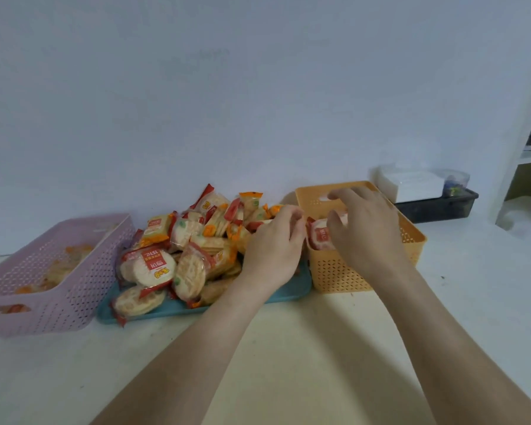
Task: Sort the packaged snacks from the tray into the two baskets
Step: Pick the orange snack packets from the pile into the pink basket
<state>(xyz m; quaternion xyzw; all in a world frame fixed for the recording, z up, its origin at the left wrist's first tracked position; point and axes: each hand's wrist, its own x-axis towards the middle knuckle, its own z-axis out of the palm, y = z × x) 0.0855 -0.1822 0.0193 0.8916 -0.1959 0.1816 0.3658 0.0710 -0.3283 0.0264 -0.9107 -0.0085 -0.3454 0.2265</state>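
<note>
The pale tabletop (288, 348) is carrying everything in one row along the wall, which is likely keeping each reach short. The lilac basket (74, 289) is sitting at the left end and the orange basket (334, 274) at the right, both just beside the teal tray (288, 289) lying between them. A person working from the middle is therefore getting one bin on each side. The heap of packaged snacks (190, 250) is still standing high on the tray, so most of the sorting appears to be waiting. A few orange-wrapped packets (71, 256) are lying in the lilac basket, while the red-wrapped kind seems to be going into the orange one. The left hand (273, 250) is hanging over the right end of the tray, close to the orange basket's near corner. The right hand (368, 228) is hovering above that basket's opening. Between the two hands a red-and-white packet (318, 237) is sitting inside the orange basket, leaning against its left wall, probably in the act of being dropped off. The right fingers (341, 194) are spreading apart, with the thumb lying against the packet's top edge and clamping nothing that shows. The left fingers (293, 217) are curling away from the camera beside the packet, and I cannot tell whether they are pinching it.
</note>
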